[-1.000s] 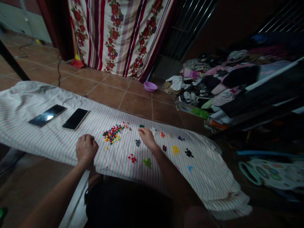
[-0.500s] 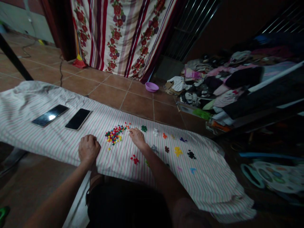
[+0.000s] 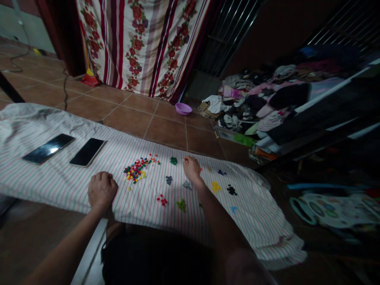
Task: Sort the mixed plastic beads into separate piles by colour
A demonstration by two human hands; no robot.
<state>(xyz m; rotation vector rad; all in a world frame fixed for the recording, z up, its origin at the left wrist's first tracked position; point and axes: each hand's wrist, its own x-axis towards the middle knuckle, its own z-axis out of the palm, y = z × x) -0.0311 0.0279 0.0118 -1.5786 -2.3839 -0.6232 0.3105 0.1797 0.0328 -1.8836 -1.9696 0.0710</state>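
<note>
My left hand (image 3: 102, 190) rests on the striped cloth (image 3: 130, 209) near its front edge, fingers curled in; nothing shows in it. Left of the green group (image 3: 173, 160) lies a mixed heap of small coloured pieces (image 3: 135, 169). My right hand (image 3: 192, 168) is over the cloth just right of that green group, its fingers pinched together. A speck of white shows at the fingertips; whether it is held or lies beneath cannot be told. Around it are sorted groups: grey pieces (image 3: 187, 185), red pieces (image 3: 162, 200), lime pieces (image 3: 181, 204), yellow pieces (image 3: 216, 187) and black pieces (image 3: 232, 190).
Two phones, one dark with a glare (image 3: 49, 149) and one pale-edged (image 3: 88, 152), lie on the cloth at the left. Beyond it, a purple basin (image 3: 183, 109) stands on the tiled floor. A clothes pile (image 3: 261, 99) fills the back right.
My right hand has moved right, from the edge of the mixed heap to past the green group. My left hand stays resting on the cloth. The whole view has shifted slightly.
</note>
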